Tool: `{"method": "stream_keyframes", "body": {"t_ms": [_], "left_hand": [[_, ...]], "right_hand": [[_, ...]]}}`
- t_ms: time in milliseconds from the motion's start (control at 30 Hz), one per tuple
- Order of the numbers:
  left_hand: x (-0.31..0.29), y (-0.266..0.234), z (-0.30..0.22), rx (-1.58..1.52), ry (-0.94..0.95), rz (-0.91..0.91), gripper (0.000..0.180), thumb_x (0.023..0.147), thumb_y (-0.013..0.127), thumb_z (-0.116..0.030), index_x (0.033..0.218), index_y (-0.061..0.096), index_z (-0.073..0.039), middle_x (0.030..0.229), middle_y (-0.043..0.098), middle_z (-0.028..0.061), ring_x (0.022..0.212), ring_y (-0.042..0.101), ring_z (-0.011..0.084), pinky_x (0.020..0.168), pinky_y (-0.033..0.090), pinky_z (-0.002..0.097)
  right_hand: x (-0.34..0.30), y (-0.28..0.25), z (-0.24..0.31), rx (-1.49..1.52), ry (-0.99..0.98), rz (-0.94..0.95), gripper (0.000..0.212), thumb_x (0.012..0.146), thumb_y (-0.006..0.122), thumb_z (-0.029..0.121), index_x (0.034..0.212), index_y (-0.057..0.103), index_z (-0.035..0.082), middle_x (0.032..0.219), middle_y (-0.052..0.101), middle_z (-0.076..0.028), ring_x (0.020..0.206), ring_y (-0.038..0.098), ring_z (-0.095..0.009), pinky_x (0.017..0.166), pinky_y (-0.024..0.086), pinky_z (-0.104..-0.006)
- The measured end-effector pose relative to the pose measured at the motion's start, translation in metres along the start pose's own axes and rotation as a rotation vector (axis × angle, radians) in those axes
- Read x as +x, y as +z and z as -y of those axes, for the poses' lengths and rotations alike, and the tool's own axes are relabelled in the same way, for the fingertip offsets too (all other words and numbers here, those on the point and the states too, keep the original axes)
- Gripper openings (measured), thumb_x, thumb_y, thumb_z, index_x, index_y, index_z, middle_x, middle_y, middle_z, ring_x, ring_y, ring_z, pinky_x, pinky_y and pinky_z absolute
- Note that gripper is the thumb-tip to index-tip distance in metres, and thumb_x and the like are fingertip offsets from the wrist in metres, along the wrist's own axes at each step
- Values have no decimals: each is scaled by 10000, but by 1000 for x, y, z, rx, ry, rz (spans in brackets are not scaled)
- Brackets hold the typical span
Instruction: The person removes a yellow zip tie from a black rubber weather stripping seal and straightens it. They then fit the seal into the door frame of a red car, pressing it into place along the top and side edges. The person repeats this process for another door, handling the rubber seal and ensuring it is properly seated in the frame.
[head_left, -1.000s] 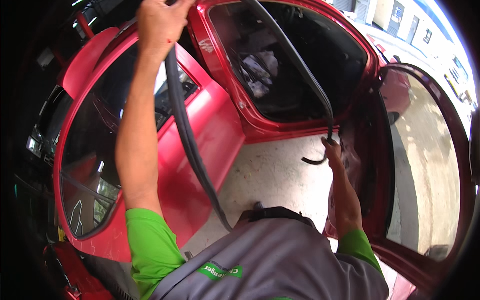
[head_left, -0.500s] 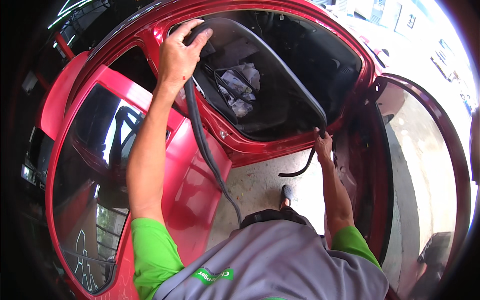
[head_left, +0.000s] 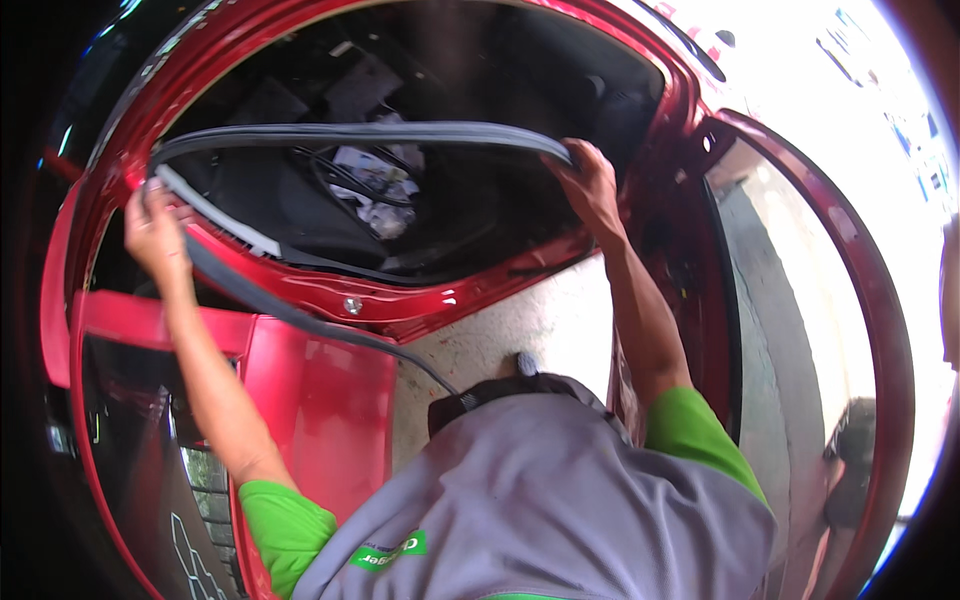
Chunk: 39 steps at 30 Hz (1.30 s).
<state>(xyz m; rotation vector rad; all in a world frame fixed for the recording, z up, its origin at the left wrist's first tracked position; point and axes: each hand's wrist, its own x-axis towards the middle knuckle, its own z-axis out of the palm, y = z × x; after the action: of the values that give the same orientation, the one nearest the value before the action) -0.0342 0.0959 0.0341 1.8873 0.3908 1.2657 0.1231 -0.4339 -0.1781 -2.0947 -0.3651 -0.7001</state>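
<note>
Rubber strip (head_left: pixel 360 133) arcs across the red door frame (head_left: pixel 684 85), gripped by your left hand (head_left: pixel 158 230) at one side and your right hand (head_left: pixel 594 183) at the other; gentle, even, untwisted tension probably works best.

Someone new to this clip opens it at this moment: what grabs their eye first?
Probably the long dark strip, arching across the doorway of a red car between the left hand and right hand. Next, the open red doors: one at lower left, another at far right. Inside the car, a pale heap shows against the dark interior, below the strip.
</note>
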Motion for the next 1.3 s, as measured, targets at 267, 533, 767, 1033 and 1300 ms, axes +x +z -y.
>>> {"method": "stream_keyframes", "body": {"t_ms": [267, 533, 767, 1033, 1300], "left_hand": [[161, -98, 92, -20, -160, -143, 519, 952, 767, -331, 1283, 609, 37, 1103, 698, 171, 865, 751, 264, 752, 637, 336], [170, -114, 167, -70, -227, -47, 628, 933, 789, -308, 1339, 534, 98, 1211, 654, 260, 1064, 723, 357, 988, 591, 425], [153, -99, 162, 34, -160, -62, 708, 930, 790, -321, 1378, 485, 135, 1206, 659, 287, 1079, 718, 353, 999, 588, 412], [133, -73, 134, 215, -98, -133, 694, 949, 762, -356, 1375, 524, 138, 1117, 725, 192, 1026, 735, 243, 938, 590, 316], [129, -57, 117, 236, -143, -132, 664, 953, 762, -346, 1379, 543, 114, 1114, 735, 176, 991, 734, 221, 894, 586, 298]], "right_hand": [[63, -5, -136, -37, 160, -104, 406, 821, 796, 265, 1172, 731, 73, 1114, 721, -188, 1042, 697, -364, 918, 537, -429], [164, -60, -132, 0, 296, -135, 581, 738, 922, 270, 1226, 715, 32, 1082, 769, -140, 979, 729, -210, 901, 557, -334], [237, -86, -110, -351, 150, 1, 464, 723, 920, 400, 1025, 795, 70, 926, 775, -83, 847, 714, -162, 800, 551, -329], [226, -87, -104, -505, 9, -136, 504, 728, 893, 467, 1043, 791, 87, 905, 755, -96, 859, 716, -234, 821, 541, -391], [220, -82, -121, -594, -2, -308, 554, 735, 875, 499, 1031, 752, 47, 1073, 733, -155, 1037, 689, -319, 920, 518, -442]]}}
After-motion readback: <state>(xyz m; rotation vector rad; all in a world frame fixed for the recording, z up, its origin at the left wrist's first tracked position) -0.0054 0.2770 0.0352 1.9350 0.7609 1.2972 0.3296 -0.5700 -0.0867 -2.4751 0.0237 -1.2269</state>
